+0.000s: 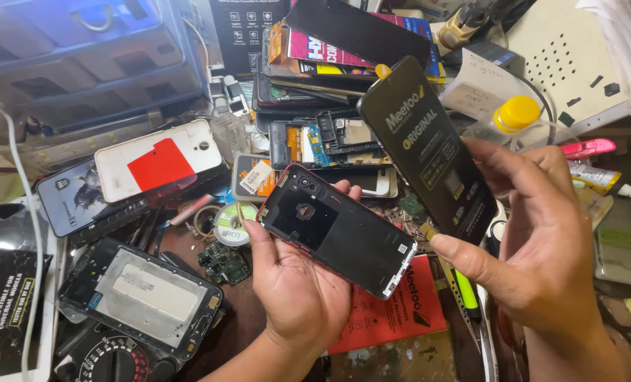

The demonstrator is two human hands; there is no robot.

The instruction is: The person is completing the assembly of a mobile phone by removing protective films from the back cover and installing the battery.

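Observation:
My left hand point(297, 290) holds a black phone frame with a red rim point(336, 230), its inner side up, over the cluttered bench. My right hand point(542, 255) holds a black replacement screen panel point(428, 152) by its edges, tilted upright just right of the frame. The panel's protective film carries yellow and white print and a small yellow tab at its top. The two parts are close but do not touch.
A stack of phones and screens point(329, 64) lies at the back. A white phone back with a red patch point(159, 166), an opened phone chassis point(142, 297), a circuit board point(225, 263), a red paper packet point(400, 311), a yellow-capped bottle point(517, 113) and a multimeter dial point(113, 361) crowd the bench.

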